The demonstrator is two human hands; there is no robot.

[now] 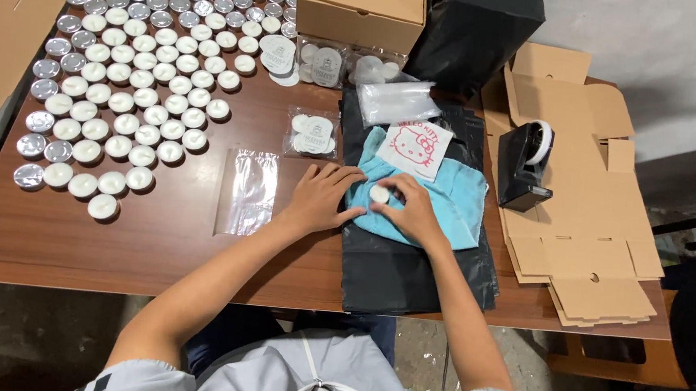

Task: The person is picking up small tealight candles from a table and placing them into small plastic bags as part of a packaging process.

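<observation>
Pinching tealight [380,194], right hand [412,214] fingers curled, left hand [323,199] flat on blue cloth [444,199]

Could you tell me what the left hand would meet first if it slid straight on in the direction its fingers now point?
The left hand points up and to the right, so it would likely first meet the small white tealight on the blue cloth, right at its fingertips.

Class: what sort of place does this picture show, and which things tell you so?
Probably a small packing workspace: rows of tealight candles on a wooden table, flat cardboard box blanks, and a tape dispenser.
</observation>
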